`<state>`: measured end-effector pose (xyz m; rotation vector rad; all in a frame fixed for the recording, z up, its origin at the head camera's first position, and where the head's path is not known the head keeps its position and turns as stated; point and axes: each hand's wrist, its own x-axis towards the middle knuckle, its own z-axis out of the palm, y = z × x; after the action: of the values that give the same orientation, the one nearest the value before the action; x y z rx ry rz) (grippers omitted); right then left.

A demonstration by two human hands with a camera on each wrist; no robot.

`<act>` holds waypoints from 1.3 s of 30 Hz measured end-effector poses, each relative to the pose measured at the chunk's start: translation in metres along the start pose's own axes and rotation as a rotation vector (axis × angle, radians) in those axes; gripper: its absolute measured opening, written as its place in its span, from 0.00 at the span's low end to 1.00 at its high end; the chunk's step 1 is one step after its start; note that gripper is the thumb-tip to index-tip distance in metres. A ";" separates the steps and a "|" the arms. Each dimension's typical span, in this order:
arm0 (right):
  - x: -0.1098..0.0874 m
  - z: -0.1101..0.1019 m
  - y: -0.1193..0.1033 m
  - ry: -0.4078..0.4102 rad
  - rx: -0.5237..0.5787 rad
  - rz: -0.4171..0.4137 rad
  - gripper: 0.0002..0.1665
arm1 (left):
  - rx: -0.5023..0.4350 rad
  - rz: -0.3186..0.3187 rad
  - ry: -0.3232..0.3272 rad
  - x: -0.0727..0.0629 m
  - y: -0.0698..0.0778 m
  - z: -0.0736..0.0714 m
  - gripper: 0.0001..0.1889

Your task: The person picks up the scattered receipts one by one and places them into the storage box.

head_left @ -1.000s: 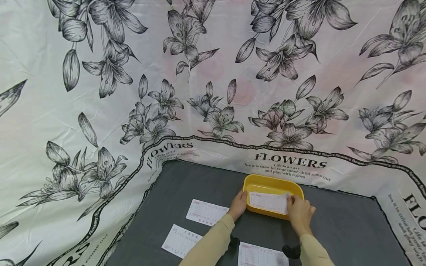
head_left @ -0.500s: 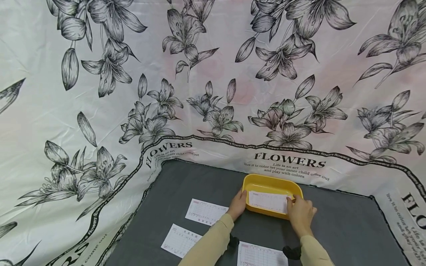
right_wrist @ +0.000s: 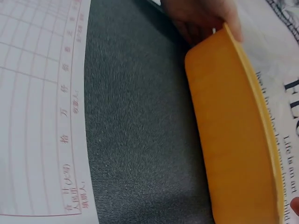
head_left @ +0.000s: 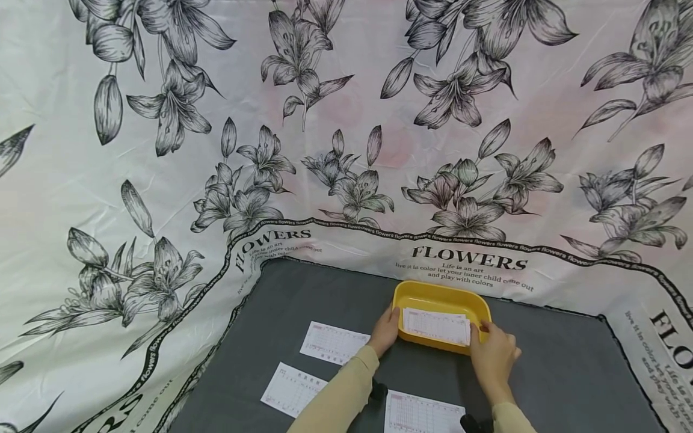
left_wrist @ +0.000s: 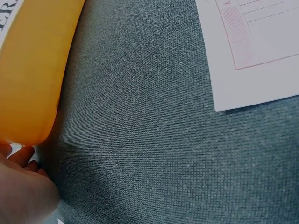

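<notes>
My left hand [head_left: 385,332] grips the left end of a yellow plastic tray [head_left: 444,290]. In the left wrist view, that hand [left_wrist: 23,189] has its fingers at the tray's corner. White receipt slips [head_left: 435,325] with pink printing lie inside the tray near its front wall, apparently stacked. My right hand [head_left: 495,358] is at the tray's right end, its thumb and forefinger beside the slips' right edge and the rim. Only a fingertip [right_wrist: 295,205] of it shows in the right wrist view. Whether it pinches a slip or the tray wall is unclear.
Three more printed slips lie on the dark grey cloth [head_left: 552,367]: a far left slip [head_left: 334,343], a near left slip [head_left: 292,390] partly behind my left sleeve, and a front slip [head_left: 425,412]. A flower-printed white curtain [head_left: 346,120] rises behind the tray.
The top slip's right end, held by my right hand earlier, now lies lower in the tray. My right thumb and fingers have shifted slightly rightward. The left hand keeps its grip on the tray.
</notes>
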<state>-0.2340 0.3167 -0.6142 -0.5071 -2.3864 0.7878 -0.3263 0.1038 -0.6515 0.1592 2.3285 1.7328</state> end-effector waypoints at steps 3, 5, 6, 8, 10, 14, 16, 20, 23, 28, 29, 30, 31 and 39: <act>-0.007 -0.007 -0.004 0.029 0.015 0.012 0.19 | -0.002 0.002 0.002 0.000 0.000 0.000 0.30; -0.013 -0.012 -0.007 0.053 0.035 0.020 0.20 | -0.003 -0.003 0.001 0.001 -0.001 0.000 0.30; -0.016 -0.014 -0.008 0.066 0.045 0.025 0.19 | -0.004 -0.003 0.001 0.001 -0.001 0.001 0.30; -0.025 -0.018 -0.010 0.086 0.070 0.040 0.19 | -0.003 -0.002 0.001 0.002 -0.001 0.001 0.30; -0.034 -0.021 -0.010 0.091 0.089 0.063 0.19 | -0.001 -0.009 0.000 0.003 -0.001 0.001 0.30; -0.050 -0.024 -0.007 0.079 0.092 0.122 0.19 | -0.001 -0.023 0.001 0.004 -0.003 0.001 0.30; -0.057 -0.026 -0.005 0.086 0.088 0.151 0.20 | -0.002 -0.024 0.000 0.004 -0.003 0.001 0.30; -0.069 -0.032 -0.004 0.108 0.094 0.195 0.22 | -0.001 -0.026 0.000 0.003 -0.001 0.000 0.31; -0.078 -0.036 -0.005 0.083 0.070 0.237 0.25 | 0.001 -0.023 0.001 0.003 0.000 0.000 0.30; -0.095 -0.040 -0.009 -0.048 -0.024 0.361 0.33 | -0.001 -0.025 -0.001 0.002 -0.002 0.000 0.30; -0.097 -0.040 -0.009 -0.082 -0.045 0.394 0.36 | -0.002 -0.028 -0.002 0.002 -0.002 0.000 0.30; -0.100 -0.040 -0.009 -0.112 -0.063 0.424 0.39 | -0.004 -0.024 -0.004 0.002 -0.002 -0.001 0.30; -0.103 -0.039 -0.009 -0.134 -0.081 0.450 0.42 | -0.005 -0.021 -0.005 0.001 -0.002 -0.001 0.31; -0.123 -0.020 0.003 -0.258 -0.242 0.542 0.65 | 0.013 -0.005 0.005 0.001 -0.002 0.000 0.30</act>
<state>-0.1265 0.2651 -0.6520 -1.2560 -2.6297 0.8281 -0.3273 0.1038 -0.6534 0.1514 2.3418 1.7175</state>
